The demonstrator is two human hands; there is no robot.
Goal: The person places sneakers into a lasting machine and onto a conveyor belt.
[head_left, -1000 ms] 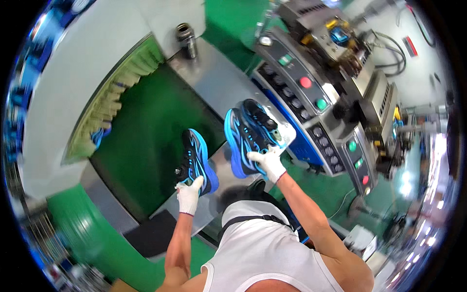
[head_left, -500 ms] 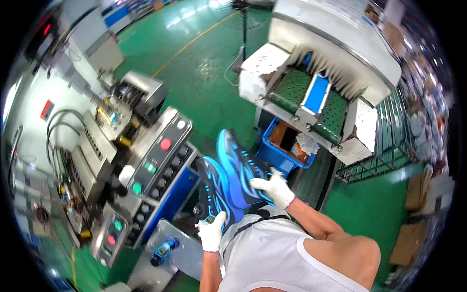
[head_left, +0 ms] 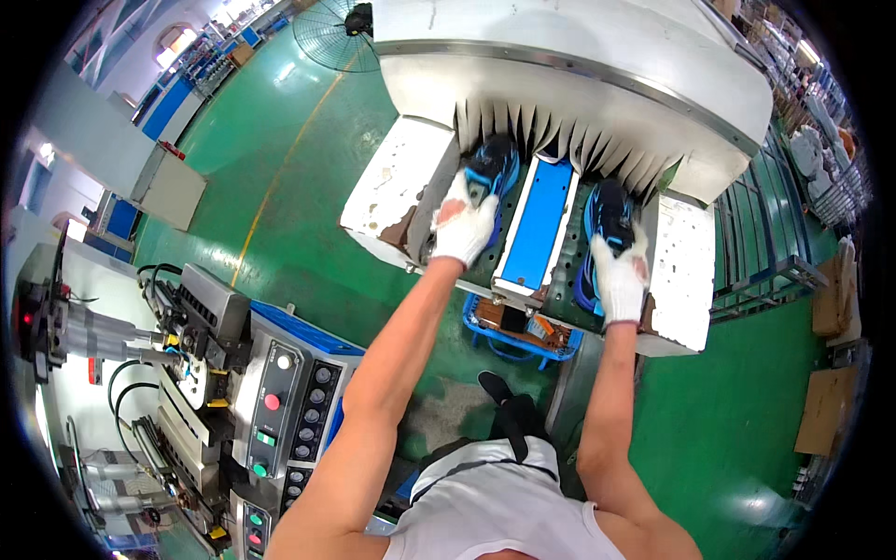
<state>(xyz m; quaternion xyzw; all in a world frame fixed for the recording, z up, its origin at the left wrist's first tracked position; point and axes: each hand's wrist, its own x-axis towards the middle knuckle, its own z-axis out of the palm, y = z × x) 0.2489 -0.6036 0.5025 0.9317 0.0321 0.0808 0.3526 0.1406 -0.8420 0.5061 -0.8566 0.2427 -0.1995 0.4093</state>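
My gloved left hand (head_left: 464, 224) is closed around the heel end of a black and blue sneaker (head_left: 495, 161). That shoe's toe points at the hanging strip curtain (head_left: 597, 149) of a white machine (head_left: 560, 79). On the other side of a raised blue strip (head_left: 539, 224), my gloved right hand (head_left: 621, 278) grips the rear of a matching sneaker (head_left: 611, 213), also toe first toward the curtain. Both shoes sit low over the perforated green conveyor lanes (head_left: 563, 301), one in each lane. Whether their soles bear fully on the lanes is hidden.
White side blocks (head_left: 399, 187) flank the lanes. Below the machine's front is a blue basket (head_left: 523, 342) with items inside. A machine with a button panel (head_left: 280, 401) stands at left, a metal rack (head_left: 770, 233) at right, and a fan (head_left: 336, 33) at the back.
I have turned toward the white machine. Both sneakers, held together in front of my body before, have been carried forward and parted, one into each lane. My arms are now stretched out.
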